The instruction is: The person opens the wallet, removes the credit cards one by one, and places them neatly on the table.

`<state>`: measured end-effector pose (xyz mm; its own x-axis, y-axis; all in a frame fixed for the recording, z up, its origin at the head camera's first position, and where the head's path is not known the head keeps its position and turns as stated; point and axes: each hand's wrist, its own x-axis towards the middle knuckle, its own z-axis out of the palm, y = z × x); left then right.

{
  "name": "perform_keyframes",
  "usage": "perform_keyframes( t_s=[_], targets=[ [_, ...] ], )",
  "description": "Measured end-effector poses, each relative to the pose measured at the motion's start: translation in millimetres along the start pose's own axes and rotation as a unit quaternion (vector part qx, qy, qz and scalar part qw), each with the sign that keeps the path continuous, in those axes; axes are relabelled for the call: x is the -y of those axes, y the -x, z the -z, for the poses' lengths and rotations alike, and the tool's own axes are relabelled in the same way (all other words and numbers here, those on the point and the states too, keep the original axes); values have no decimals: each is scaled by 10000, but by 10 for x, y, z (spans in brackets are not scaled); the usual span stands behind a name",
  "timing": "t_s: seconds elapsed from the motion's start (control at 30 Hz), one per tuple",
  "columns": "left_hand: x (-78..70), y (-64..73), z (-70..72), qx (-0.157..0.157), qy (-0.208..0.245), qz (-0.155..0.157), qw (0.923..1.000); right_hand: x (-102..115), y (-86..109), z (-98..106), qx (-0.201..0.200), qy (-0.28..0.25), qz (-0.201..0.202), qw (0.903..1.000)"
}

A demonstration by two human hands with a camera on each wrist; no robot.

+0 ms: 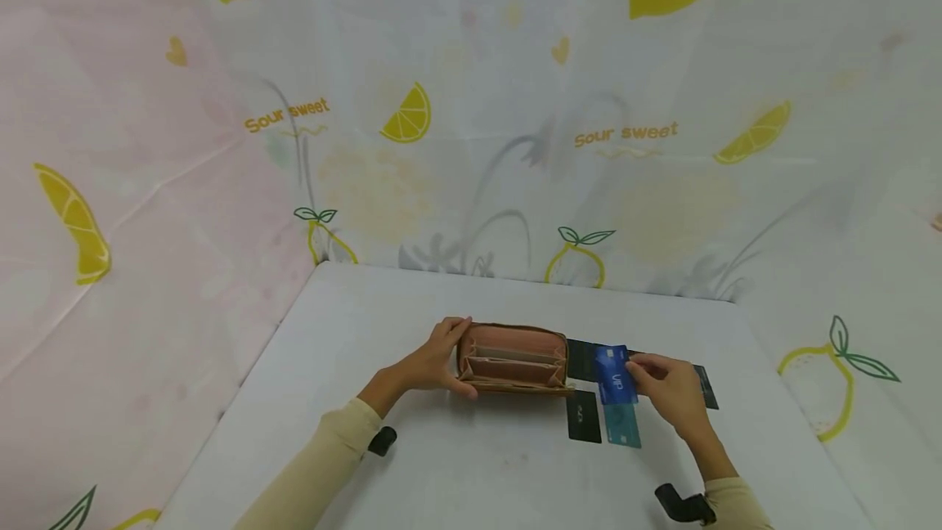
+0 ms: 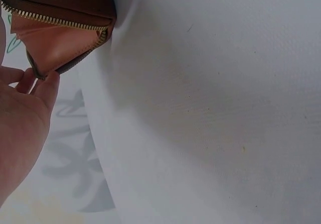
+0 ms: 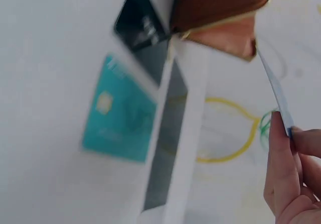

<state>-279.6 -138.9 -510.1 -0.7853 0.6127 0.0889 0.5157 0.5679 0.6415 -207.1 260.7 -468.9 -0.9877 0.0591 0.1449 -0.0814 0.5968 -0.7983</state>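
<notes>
A brown zip-around wallet (image 1: 513,338) stands unzipped on the white table, its pinkish-tan compartments facing up toward the head camera. My left hand (image 1: 436,360) grips its left end, fingers at the far edge and thumb at the near one. In the left wrist view the fingers hold the zipped rim (image 2: 75,23). Just right of the wallet, my right hand (image 1: 673,393) pinches a blue VIP card (image 1: 616,379) by its right edge between thumb and fingers. From the right wrist, this card (image 3: 276,91) appears nearly edge-on, raised above the table.
Near the wallet's right end lie a black card (image 1: 584,419) and a teal card (image 1: 624,428). Farther back are more dark cards (image 1: 581,357), partly hidden by the blue card and right hand. A lemon-print cloth (image 1: 471,145) hangs behind the white table (image 1: 471,464).
</notes>
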Motion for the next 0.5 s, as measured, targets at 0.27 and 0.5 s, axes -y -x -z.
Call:
perform_keyframes(
  t_s=[0.27, 0.5],
  targets=[
    [9, -9, -3, 3, -46, -68, 10000, -479, 138, 246, 326, -317, -1246, 9912],
    [20, 6, -15, -18, 36, -92, 9999, -663, 195, 329, 268, -322, -1828, 9822]
  ],
)
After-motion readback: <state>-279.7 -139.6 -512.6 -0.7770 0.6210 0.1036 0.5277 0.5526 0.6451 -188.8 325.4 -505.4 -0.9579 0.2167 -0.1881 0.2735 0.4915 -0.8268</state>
